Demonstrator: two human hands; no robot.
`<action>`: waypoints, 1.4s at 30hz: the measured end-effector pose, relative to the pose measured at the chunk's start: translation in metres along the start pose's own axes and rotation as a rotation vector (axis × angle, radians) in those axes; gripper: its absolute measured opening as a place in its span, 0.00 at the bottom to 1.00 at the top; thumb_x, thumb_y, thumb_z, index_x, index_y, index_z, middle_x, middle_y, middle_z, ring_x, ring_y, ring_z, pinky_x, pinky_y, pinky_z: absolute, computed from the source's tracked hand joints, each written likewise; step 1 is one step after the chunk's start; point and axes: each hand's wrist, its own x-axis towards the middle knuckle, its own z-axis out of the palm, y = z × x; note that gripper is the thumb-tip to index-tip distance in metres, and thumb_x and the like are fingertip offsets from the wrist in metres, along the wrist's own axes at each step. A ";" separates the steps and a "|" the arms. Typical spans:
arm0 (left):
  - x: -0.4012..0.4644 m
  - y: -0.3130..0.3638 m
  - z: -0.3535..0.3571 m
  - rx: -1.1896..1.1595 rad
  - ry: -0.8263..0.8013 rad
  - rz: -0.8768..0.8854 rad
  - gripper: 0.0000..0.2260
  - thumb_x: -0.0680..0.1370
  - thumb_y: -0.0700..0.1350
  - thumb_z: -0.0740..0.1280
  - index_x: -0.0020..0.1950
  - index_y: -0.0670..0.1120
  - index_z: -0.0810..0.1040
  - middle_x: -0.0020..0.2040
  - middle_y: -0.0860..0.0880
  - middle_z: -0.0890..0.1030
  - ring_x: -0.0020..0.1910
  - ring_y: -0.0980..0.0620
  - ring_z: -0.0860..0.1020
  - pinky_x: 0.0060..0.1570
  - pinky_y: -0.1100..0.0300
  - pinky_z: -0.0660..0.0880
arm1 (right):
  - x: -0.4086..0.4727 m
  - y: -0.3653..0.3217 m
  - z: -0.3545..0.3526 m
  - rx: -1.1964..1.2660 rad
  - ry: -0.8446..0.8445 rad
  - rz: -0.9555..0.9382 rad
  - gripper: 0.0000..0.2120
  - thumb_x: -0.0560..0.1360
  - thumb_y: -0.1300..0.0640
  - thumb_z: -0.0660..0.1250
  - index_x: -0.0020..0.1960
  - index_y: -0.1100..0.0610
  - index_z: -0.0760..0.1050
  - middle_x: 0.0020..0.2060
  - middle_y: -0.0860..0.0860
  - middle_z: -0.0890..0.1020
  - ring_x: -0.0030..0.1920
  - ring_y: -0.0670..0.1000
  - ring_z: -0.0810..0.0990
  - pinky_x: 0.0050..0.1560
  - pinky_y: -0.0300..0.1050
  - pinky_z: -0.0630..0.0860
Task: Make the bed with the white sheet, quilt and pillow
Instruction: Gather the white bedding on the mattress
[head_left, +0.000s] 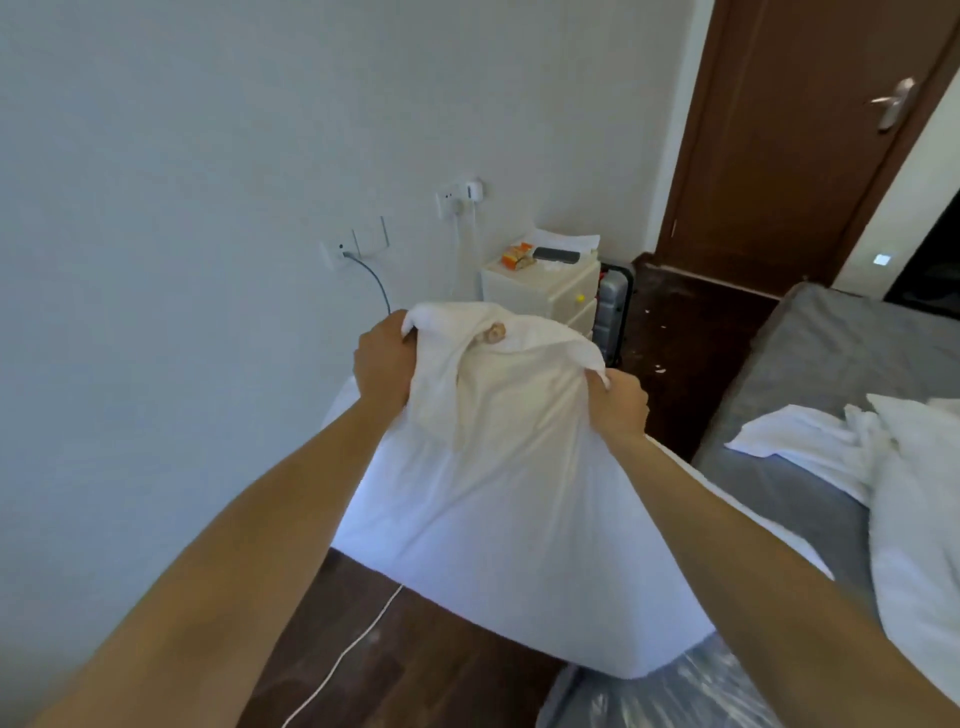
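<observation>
I hold a white pillow (498, 499) up in front of me, over the gap between the wall and the bed. My left hand (382, 364) grips the open edge of its white pillowcase at the top left, and one fingertip pokes out through the cloth near the top. My right hand (618, 400) grips the same edge at the top right. The cream inner pillow shows inside the opening. The grey mattress (831, 364) lies bare at the right, with a crumpled white sheet (810, 441) and a white quilt (919, 519) on it.
A cream bedside cabinet (550, 291) with a phone and snack packet stands by the wall, a grey suitcase (613, 306) beside it. A brown door (810, 130) is at the back right. A white cable (337, 665) runs over the dark wood floor. Clear plastic covers the mattress corner (649, 696).
</observation>
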 end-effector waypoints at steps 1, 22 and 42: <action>0.029 0.000 0.002 -0.009 0.010 0.016 0.08 0.78 0.40 0.56 0.39 0.45 0.68 0.41 0.41 0.78 0.46 0.39 0.77 0.40 0.57 0.65 | 0.019 -0.012 0.015 -0.016 0.011 -0.001 0.20 0.80 0.49 0.57 0.31 0.55 0.66 0.32 0.53 0.73 0.40 0.56 0.73 0.39 0.45 0.63; 0.447 0.052 0.097 0.148 0.113 0.365 0.08 0.79 0.45 0.56 0.40 0.46 0.68 0.45 0.41 0.80 0.45 0.39 0.77 0.40 0.54 0.68 | 0.387 -0.181 0.239 -0.070 -0.236 -0.019 0.19 0.79 0.49 0.57 0.59 0.63 0.75 0.56 0.60 0.79 0.56 0.63 0.76 0.57 0.54 0.74; 0.635 0.041 0.379 0.374 0.067 0.858 0.17 0.70 0.39 0.61 0.57 0.46 0.80 0.62 0.42 0.76 0.64 0.38 0.71 0.62 0.46 0.68 | 0.606 -0.128 0.289 -0.088 -0.855 0.216 0.31 0.76 0.44 0.64 0.75 0.51 0.59 0.72 0.50 0.65 0.71 0.55 0.65 0.70 0.53 0.62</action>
